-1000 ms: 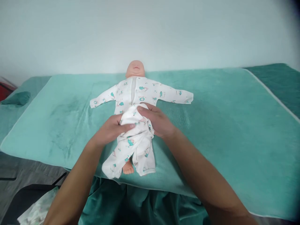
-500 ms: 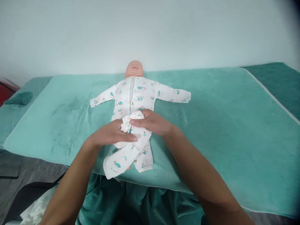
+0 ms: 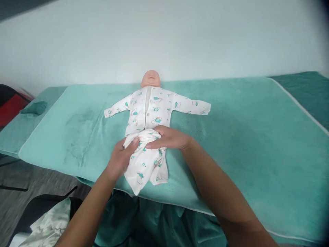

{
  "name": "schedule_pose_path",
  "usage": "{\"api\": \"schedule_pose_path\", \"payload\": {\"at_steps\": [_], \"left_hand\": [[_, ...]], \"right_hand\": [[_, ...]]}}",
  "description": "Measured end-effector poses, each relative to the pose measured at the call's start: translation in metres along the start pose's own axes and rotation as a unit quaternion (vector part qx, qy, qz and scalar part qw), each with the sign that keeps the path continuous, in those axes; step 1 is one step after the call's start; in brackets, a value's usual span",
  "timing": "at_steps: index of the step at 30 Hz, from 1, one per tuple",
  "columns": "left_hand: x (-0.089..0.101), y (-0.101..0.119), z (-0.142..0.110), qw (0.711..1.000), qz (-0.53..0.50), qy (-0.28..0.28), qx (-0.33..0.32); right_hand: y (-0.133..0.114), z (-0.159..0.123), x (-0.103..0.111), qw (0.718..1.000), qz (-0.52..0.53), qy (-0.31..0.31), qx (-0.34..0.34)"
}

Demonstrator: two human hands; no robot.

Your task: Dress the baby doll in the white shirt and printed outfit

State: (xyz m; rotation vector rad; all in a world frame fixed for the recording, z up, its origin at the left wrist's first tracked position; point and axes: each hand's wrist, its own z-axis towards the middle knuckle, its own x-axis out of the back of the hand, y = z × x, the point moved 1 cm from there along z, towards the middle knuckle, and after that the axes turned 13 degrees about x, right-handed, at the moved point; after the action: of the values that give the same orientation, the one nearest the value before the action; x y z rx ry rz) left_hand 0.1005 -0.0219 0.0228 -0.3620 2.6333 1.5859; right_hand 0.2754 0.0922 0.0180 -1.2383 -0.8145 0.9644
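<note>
Hands (image 3: 174,138) seemingly curled around pants (image 3: 144,164)

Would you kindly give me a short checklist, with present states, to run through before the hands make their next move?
1. Left hand has hold of the printed pants: ok, its thumb lies over the gathered cloth.
2. Right hand has hold too: ok, its thumb is on top of the cloth.
3. Doll lies face up on the green cover: ok.
4. Jacket closed all the way up: not ok, its upper front gapes.
5. Sleeves clear of the hands: ok, both are spread out to the sides.
6. Legs lying straight inside the cloth: cannot tell, they are covered.
</note>
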Motion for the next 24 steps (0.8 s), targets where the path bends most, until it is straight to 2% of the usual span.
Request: {"api": "schedule_pose_path", "payload": {"at_steps": [3, 6, 9, 13, 19, 24], "left_hand": [[-0.001, -0.009, -0.025, 0.999, -0.023, 0.022, 0.024], [-0.006, -0.021, -0.049, 0.993, -0.079, 0.06, 0.066], [-0.012, -0.034, -0.069, 0.983, -0.131, 0.081, 0.1], [-0.017, -0.054, -0.088, 0.973, -0.174, 0.113, 0.101], [-0.004, -0.096, -0.103, 0.973, -0.115, 0.173, 0.103], [0.017, -0.116, -0.092, 0.967, -0.102, 0.214, 0.096]], "right_hand": [[-0.005, 0.003, -0.003, 0.994, -0.103, -0.017, -0.017], [-0.01, 0.005, -0.006, 0.974, -0.222, -0.037, -0.035], [-0.01, 0.007, -0.011, 0.962, -0.266, -0.041, -0.043], [-0.007, 0.009, -0.019, 0.941, -0.333, -0.024, -0.052], [-0.006, 0.008, -0.031, 0.898, -0.431, -0.068, -0.062], [-0.001, 0.008, -0.038, 0.879, -0.466, -0.082, -0.056]]}}
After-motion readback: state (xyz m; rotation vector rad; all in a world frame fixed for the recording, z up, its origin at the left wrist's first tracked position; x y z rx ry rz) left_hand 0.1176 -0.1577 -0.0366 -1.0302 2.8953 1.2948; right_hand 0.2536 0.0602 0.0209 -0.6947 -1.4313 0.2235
